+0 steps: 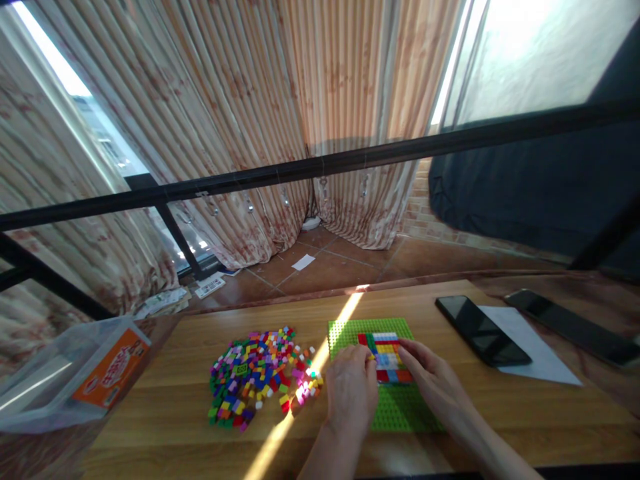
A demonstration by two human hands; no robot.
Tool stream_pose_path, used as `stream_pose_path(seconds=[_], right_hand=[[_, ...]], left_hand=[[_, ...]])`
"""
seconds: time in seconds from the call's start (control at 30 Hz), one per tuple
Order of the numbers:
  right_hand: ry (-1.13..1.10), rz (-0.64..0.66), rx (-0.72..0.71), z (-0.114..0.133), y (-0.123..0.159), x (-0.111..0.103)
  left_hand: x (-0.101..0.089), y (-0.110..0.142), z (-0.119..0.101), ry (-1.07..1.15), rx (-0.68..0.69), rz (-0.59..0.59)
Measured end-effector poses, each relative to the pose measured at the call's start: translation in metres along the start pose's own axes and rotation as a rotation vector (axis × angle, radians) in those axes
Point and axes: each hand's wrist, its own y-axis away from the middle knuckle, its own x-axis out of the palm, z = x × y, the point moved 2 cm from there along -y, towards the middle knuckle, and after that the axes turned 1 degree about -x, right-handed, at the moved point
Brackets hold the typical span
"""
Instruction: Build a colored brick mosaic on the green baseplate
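A green studded baseplate [350, 331] lies on the wooden table, carrying a block of coloured bricks [386, 347] in red, yellow, white and blue rows. My left hand [351, 388] rests on the plate's left edge, fingers curled against the yellow row of the block. My right hand [430, 377] lies on the plate's right side, fingertips pinched at the block's right edge. Whether either hand holds a brick is hidden by the fingers.
A heap of loose coloured bricks [255, 377] lies left of the plate. A clear plastic box with an orange label [75, 373] stands at the far left. Two dark phones [481, 331] [573, 325] and a white sheet [533, 347] lie to the right. Curtains hang behind.
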Motion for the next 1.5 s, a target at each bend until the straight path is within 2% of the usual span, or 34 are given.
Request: stream_pose_path(seconds=[0.2, 0.73, 1.03, 1.5], right_hand=[[-0.013, 0.03, -0.007, -0.001, 0.0, 0.0], [0.04, 0.031, -0.027, -0.012, -0.004, -0.002], [0.087, 0.014, -0.054, -0.009, -0.001, -0.002], [0.089, -0.005, -0.06, -0.006, 0.0, -0.001]], left_hand=[[-0.002, 0.0, 0.001, 0.027, -0.011, -0.009], [-0.004, 0.001, -0.005, -0.106, -0.084, -0.054], [0.001, 0.0, 0.0, 0.044, -0.103, -0.013], [-0.005, -0.003, 0.006, 0.085, -0.12, -0.003]])
